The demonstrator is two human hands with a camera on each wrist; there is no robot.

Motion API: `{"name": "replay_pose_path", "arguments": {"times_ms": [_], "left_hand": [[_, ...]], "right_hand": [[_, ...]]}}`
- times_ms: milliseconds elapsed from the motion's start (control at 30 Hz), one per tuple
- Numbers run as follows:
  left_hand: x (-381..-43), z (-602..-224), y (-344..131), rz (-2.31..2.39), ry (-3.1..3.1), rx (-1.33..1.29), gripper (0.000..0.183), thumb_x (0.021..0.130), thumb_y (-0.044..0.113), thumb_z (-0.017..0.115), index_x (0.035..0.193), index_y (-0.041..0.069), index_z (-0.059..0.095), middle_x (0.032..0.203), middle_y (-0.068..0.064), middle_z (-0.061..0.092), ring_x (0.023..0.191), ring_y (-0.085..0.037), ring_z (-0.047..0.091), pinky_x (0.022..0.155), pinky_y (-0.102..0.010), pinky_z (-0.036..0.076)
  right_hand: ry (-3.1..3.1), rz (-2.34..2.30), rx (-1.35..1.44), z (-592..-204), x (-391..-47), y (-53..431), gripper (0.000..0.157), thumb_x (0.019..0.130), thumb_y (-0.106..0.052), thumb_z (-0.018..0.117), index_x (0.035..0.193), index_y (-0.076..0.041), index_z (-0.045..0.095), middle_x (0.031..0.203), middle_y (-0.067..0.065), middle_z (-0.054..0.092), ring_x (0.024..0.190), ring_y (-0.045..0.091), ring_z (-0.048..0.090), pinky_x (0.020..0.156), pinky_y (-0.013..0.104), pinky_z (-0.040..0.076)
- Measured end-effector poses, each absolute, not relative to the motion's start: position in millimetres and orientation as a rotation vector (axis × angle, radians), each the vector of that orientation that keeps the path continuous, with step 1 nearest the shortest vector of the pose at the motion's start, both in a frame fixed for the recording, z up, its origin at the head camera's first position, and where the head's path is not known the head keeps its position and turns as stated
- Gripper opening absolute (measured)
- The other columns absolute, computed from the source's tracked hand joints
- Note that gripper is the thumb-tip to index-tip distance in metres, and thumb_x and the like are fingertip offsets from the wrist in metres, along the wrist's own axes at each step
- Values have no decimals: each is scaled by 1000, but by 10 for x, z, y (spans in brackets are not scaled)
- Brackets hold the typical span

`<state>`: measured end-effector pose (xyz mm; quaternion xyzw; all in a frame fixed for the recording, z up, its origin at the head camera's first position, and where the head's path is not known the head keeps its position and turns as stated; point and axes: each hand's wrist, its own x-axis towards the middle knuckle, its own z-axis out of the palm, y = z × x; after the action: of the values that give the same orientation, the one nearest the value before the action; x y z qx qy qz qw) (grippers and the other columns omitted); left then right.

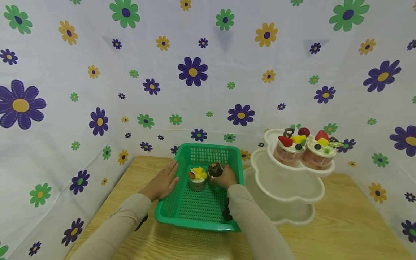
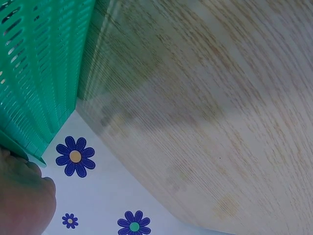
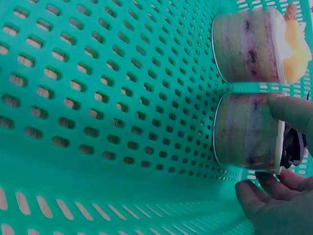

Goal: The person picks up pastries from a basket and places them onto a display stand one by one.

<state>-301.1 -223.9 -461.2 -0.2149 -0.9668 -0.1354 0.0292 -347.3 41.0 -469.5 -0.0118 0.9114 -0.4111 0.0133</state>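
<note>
A green plastic basket (image 1: pixel 199 224) stands on the table, with two clear dessert cups inside. My right hand (image 1: pixel 227 177) reaches into it and grips the chocolate-topped dessert cup (image 1: pixel 215 169); in the right wrist view, the thumb lies on one side of that layered cup (image 3: pixel 244 129) and the fingers curl at the other. Beside it sits a mango-topped dessert cup (image 1: pixel 197 183), upright and untouched. My left hand (image 1: pixel 163 182) rests against the basket's left rim, fingers straight; only part of this hand (image 2: pixel 24 196) shows in the left wrist view.
To the right of the basket rises a white three-tier stand (image 1: pixel 289 186). Its top tier carries a strawberry-topped cup (image 1: pixel 288 153) and another fruit-topped cup (image 1: pixel 317 156). A flower-patterned cloth (image 1: pixel 208 97) hangs behind the wooden table (image 1: pixel 351 224).
</note>
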Motion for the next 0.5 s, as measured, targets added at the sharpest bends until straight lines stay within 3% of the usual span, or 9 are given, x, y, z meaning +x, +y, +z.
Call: {"name": "replay_pose_path", "arguments": {"times_ms": [500], "left_hand": [[-3004,-4606,-2229,-431,-2975,-673,59,105,28,30,150,-6,15,158,-21,12,145,-40,12,115,-55,18]], "right_hand": [[2822,-1414,37,-4509,-3407,421,72,74,-30,81,124,10,47,115,27,57,103,39,58,86,51,51]]}}
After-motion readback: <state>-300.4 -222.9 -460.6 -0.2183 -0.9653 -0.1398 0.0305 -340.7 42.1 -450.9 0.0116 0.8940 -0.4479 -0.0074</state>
